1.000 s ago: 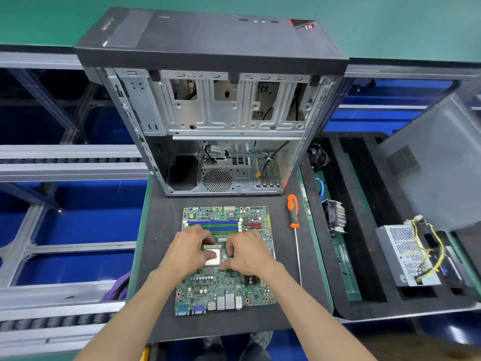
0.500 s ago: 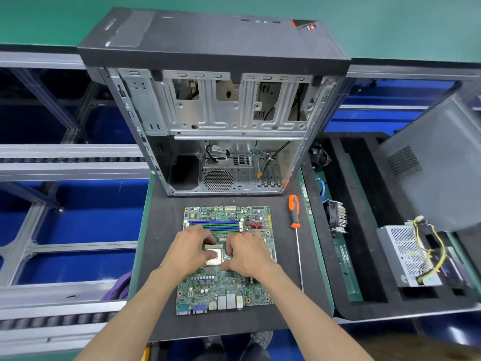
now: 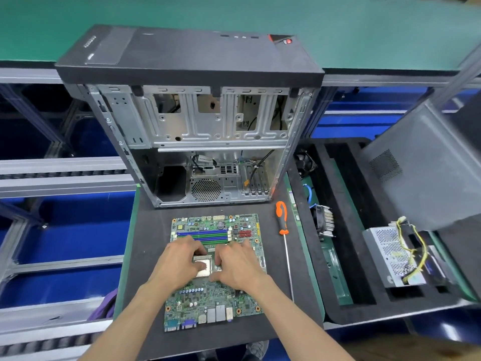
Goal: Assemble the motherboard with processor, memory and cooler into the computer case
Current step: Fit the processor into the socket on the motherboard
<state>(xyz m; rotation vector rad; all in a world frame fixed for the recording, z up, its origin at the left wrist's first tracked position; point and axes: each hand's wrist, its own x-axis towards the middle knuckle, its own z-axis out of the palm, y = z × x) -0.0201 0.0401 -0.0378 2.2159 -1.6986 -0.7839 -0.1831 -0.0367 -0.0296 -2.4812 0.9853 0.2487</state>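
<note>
Motherboard point(image 3: 213, 295): green, lies flat on the dark mat point(image 3: 145, 256), just near of the computer case point(image 3: 192, 121).

Processor point(image 3: 202, 267): square, silver-topped, sits at the board's middle between both hands.

Left hand point(image 3: 177, 261): rests on the board at the processor's left edge, fingers bent down onto its far-left corner; whether they pinch it or only press cannot be told.

Right hand point(image 3: 238, 264): just right of the processor, fingers curled down at the socket's right edge; what they grip, if anything, is hidden.

Memory slots point(image 3: 203, 236): blue and green strips, just far of the fingertips.

Computer case: open side up, black front panel at the far end, metal bays and rear fan grille showing.

Screwdriver point(image 3: 283, 225): orange handle, lies on the mat right of the board.

Cooler point(image 3: 324, 221): finned, in the black tray point(image 3: 346, 256) at right.

Power supply point(image 3: 390, 254): silver box with yellow wires, far right.
</note>
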